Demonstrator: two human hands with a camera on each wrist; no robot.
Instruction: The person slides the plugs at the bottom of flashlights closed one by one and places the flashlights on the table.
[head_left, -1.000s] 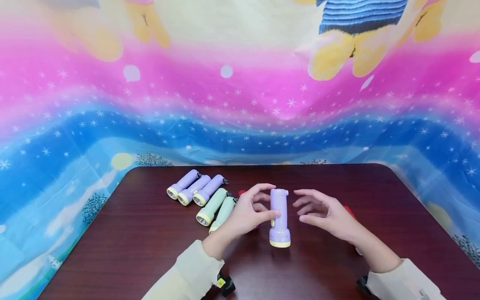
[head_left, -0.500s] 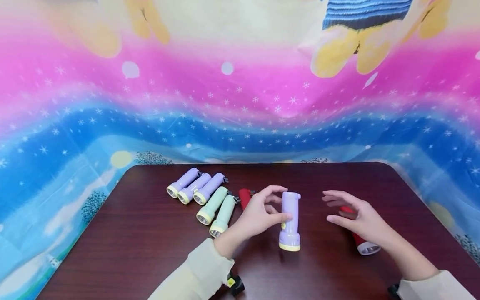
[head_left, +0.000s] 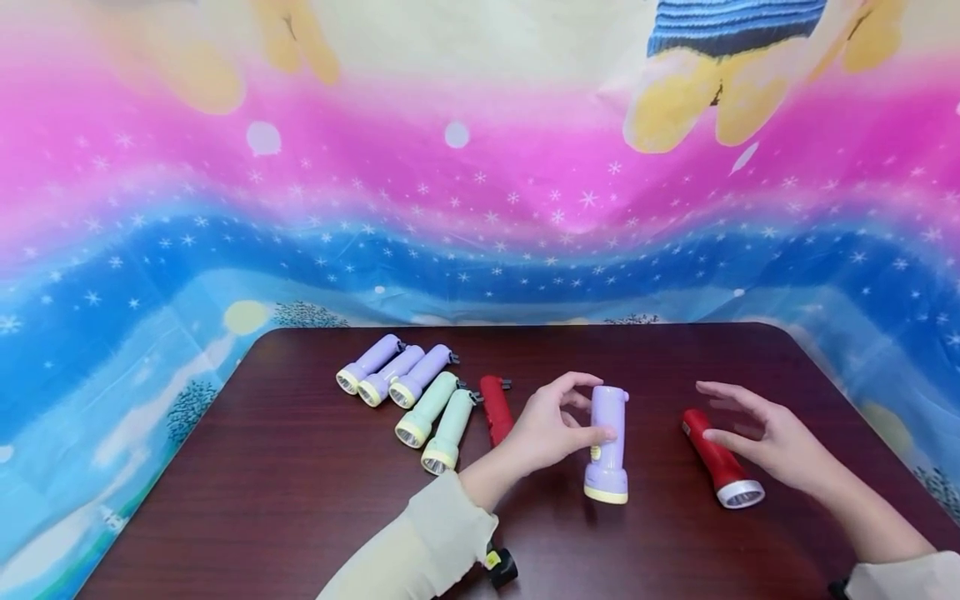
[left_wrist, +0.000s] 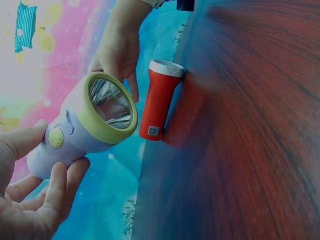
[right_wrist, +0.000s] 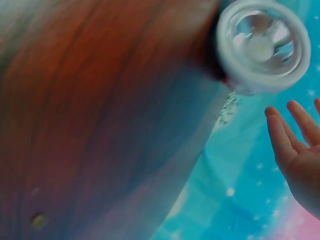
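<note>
purple flashlight point(head_left: 607, 446) pinched in your left hand point(head_left: 551, 425)

you hold it lens end down above the worktop point(head_left: 285, 517), right of its middle and well apart from the far edge, thumb on one side, fingers on the other. your right hand point(head_left: 783, 446) has its fingers spread, just beside a white-rimmed red flashlight point(head_left: 714, 454) lying toward the right edge. left of your left hand lies a second red flashlight point(head_left: 495, 406), partly hidden; then two green flashlights point(head_left: 453, 425), then three more purple flashlights point(head_left: 423, 373) toward the far left corner.
</note>
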